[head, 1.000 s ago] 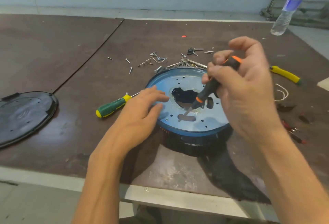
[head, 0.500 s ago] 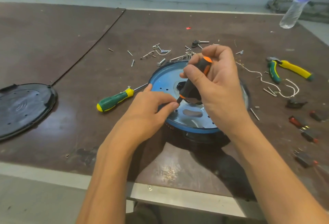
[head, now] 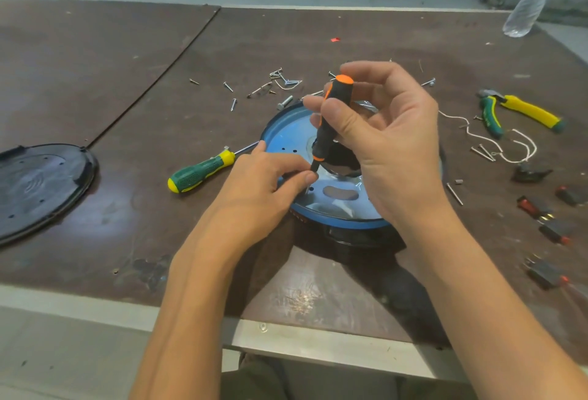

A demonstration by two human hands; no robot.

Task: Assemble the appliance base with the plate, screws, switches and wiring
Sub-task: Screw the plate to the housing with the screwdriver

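A workshop: scuffed workbench [head: 95, 65] strewn with screws [head: 234, 103], pliers [head: 521, 111], screwdriver [head: 200, 172].

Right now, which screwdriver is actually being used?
The orange-and-black screwdriver, gripped nearly upright in the right hand over the blue plate; the green-and-yellow screwdriver lies flat on the table.
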